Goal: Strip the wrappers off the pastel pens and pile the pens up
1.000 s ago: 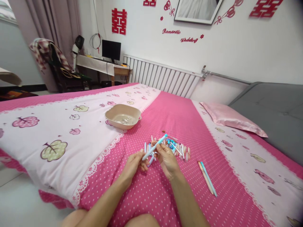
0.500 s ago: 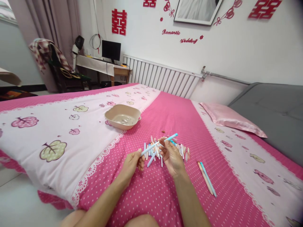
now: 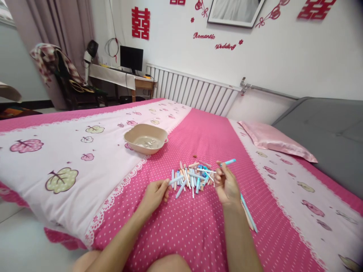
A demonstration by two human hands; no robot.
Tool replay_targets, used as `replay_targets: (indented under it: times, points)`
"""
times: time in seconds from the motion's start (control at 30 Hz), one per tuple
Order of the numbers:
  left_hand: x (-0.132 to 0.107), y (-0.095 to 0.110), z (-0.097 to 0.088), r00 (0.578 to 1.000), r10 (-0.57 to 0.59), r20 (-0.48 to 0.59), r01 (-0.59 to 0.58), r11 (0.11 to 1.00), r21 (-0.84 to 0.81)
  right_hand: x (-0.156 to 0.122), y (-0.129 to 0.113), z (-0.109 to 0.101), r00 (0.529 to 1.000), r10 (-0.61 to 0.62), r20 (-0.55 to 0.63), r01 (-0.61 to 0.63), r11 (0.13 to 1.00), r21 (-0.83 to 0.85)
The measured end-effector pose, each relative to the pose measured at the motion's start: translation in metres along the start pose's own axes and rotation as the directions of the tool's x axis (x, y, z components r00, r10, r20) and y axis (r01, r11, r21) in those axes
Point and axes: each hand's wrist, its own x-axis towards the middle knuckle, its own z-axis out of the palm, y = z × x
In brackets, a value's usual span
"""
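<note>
Blue tube (image 3: 229, 162) in pinched right fingers (image 3: 226, 173)

A bedroom in a home. A wide bed (image 3: 204, 130) is dressed in pink polka dots and white tree prints, with a shiny pale-pink pillow (image 3: 276, 140) beside a padded dark-grey headboard (image 3: 326, 139). Flat red double-happiness cutouts (image 3: 141, 23) and red lettering reading "Romantic Wedding" (image 3: 204, 36) decorate the white wall (image 3: 172, 53).

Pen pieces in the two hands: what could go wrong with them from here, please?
The pale barrel is pinched at one end by the left hand, so it could slip and get lost among similar pieces in the pile. The bright blue piece in the right hand, if dropped, might roll across the bedspread.
</note>
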Motion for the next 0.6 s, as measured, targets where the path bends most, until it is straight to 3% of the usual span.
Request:
replay_targets:
  times: [0.13,0.3,0.4,0.47,0.53,0.6]
  points:
    - [0.005,-0.012,-0.006,0.982,-0.022,-0.188,0.037,0.996,0.077,0.005,0.015,-0.002,0.996,-0.092,-0.011,0.091,0.992,-0.092]
    - [0.003,-0.011,0.000,0.979,-0.044,-0.200,0.065,0.993,0.102,-0.003,0.064,0.014,0.986,0.088,0.138,-0.025,0.914,-0.405]
    - [0.007,-0.008,0.011,0.982,-0.021,-0.190,0.034,0.997,0.066,-0.009,0.072,0.018,0.946,0.233,0.224,-0.074,0.831,-0.551]
    - [0.014,-0.009,0.020,0.984,0.013,-0.180,-0.009,1.000,0.021,-0.010,0.068,0.016,0.933,0.265,0.246,-0.053,0.773,-0.633]
    - [0.021,-0.011,0.029,0.988,0.058,-0.141,-0.058,0.998,0.001,-0.007,0.062,0.010,0.947,0.216,0.239,0.025,0.690,-0.723]
    - [0.025,-0.012,0.035,0.992,0.115,-0.061,-0.112,0.993,0.040,-0.003,0.057,0.004,0.966,0.095,0.241,0.156,0.529,-0.834]
